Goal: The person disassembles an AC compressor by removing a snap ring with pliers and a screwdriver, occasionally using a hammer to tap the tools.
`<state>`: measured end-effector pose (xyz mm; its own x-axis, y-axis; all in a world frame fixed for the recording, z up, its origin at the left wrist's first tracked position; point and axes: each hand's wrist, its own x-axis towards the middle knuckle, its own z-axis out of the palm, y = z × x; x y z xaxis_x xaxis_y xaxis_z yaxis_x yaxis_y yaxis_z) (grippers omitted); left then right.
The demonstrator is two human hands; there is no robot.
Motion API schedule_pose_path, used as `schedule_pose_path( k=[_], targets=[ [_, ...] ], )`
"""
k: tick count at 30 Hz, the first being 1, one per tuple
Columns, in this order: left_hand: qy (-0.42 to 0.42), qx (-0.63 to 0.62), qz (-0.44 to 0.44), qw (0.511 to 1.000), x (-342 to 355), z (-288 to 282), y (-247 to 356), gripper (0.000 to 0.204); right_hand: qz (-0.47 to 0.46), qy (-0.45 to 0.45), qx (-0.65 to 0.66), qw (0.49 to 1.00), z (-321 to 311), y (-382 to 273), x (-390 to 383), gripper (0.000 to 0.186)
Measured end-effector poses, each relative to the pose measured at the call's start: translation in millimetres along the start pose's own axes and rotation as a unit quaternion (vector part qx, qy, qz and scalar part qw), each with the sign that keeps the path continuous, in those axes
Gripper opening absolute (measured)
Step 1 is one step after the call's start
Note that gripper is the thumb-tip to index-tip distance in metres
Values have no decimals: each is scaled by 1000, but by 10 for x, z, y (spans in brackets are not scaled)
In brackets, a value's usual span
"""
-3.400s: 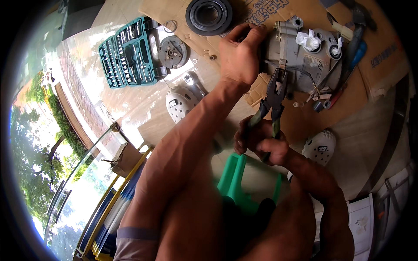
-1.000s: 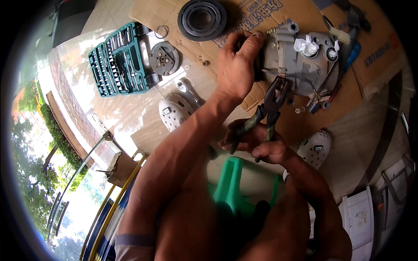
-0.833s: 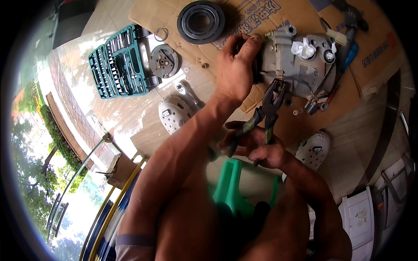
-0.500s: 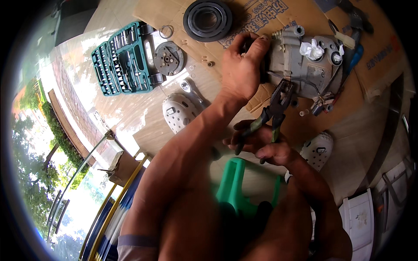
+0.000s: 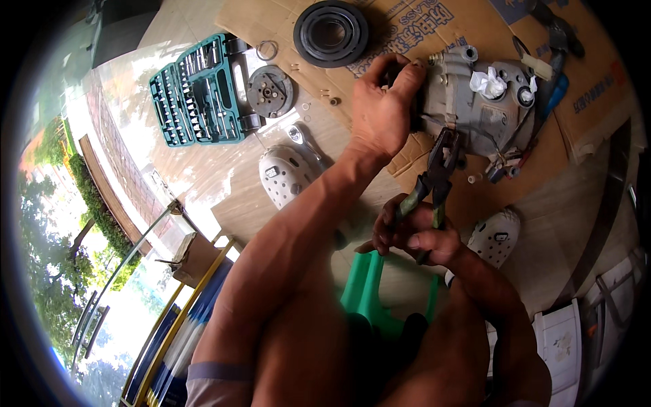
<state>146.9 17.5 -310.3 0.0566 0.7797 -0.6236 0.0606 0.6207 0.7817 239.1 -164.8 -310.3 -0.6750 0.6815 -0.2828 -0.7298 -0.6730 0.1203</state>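
My left hand grips the dark left end of a grey metal housing, which has white paper stuffed in its openings, a thin lead and small fittings. My right hand has its fingers curled round the green-and-black handles of large pliers, held low beside my left wrist. The pliers' jaws reach up to the housing's lower left side; what lies between them is too small to tell.
Cardboard lies under the housing, with a black pulley and dark tools. At left are a teal socket case, grey disc and ratchet. A green stool, white clogs and glass window are nearer.
My right hand's fingers, looser a second ago, are now curled more round the handles, and hand and pliers sit slightly further right. My left hand keeps its grip; the view has shifted slightly.
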Motion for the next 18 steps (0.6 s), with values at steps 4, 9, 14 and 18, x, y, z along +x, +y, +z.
schedule_pose_path(
  k=[4, 9, 14, 18],
  targets=[
    [4, 4, -2, 1000, 17, 4, 13, 29, -17, -2, -5, 1000, 25, 48, 22, 62],
    [17, 48, 17, 999, 38, 19, 11, 31, -18, 46, -13, 999, 53, 34, 33, 54],
    [24, 68, 35, 997, 51, 23, 5, 32, -16, 52, -26, 998, 41, 2, 12, 55],
    [28, 38, 24, 999, 62, 32, 9, 31, -6, 60, -46, 997, 8, -51, -43, 54]
  ],
)
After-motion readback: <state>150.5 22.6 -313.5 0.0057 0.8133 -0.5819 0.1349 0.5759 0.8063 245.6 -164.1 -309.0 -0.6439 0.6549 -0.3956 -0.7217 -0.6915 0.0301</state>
